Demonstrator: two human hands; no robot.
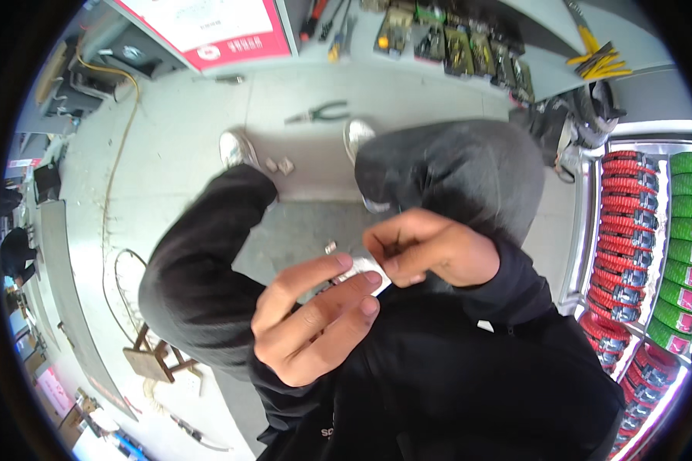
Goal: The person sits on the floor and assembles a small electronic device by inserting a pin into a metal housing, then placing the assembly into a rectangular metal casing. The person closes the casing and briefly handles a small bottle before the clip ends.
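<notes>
A small whitish piece [367, 264], perhaps a packet or block, is held over my lap, and its kind is hard to make out. My left hand [311, 323] is closed on it from the left, with fingertips lying across its face. My right hand [434, 250] pinches at its right edge, thumb and index finger together. The fingers cover much of the piece. Just beyond the left fingertips shows a tiny white bit [331, 247].
Green-handled pliers [319, 114] lie on the floor beyond my shoes, with white scraps [284, 165] nearer. Trays of small parts [469, 54] stand at the back. A rack of red coils [623, 230] and green packs [680, 253] is at right; a wooden stool [152, 355] at left.
</notes>
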